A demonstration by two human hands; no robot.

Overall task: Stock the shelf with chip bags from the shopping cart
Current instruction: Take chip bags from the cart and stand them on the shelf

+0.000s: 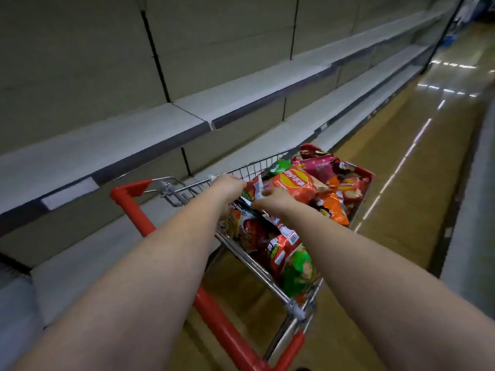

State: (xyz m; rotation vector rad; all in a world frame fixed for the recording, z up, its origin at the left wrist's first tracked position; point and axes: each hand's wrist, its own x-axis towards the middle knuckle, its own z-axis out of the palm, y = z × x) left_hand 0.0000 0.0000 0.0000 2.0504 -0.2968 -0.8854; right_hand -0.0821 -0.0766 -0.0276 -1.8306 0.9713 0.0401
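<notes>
- Nearest the camera, two bare forearms stretch forward and down over the red handle (214, 311) of the shopping cart (265, 266), converging on the pile inside.
- The left hand (229, 187) sits at the near end of an orange-red chip bag (292, 183), fingers curled over its crimped edge; how deep the grip goes is hidden by the back of the hand.
- The right hand (273, 200) is just beside it, fingers bent onto the same bag's end near a white seal strip, apparently pinching the foil.
- The bag lies on top of the heap, logo facing up, resting on other red, green and pink chip bags (289, 253) that fill the wire basket.
- The step in hand looks like lifting this top bag clear; nothing has reached the shelf (139, 140) yet, whose grey boards on the left stand bare.
- To do it well, the hold should stay on the sealed edge rather than the puffed belly, so the chips are not crushed and the foil does not slip.
- A straight upward lift would keep neighbouring bags from being dragged over the cart's rim.
- The nearest board is up and to the left, so the bag should swing that way once free.
</notes>
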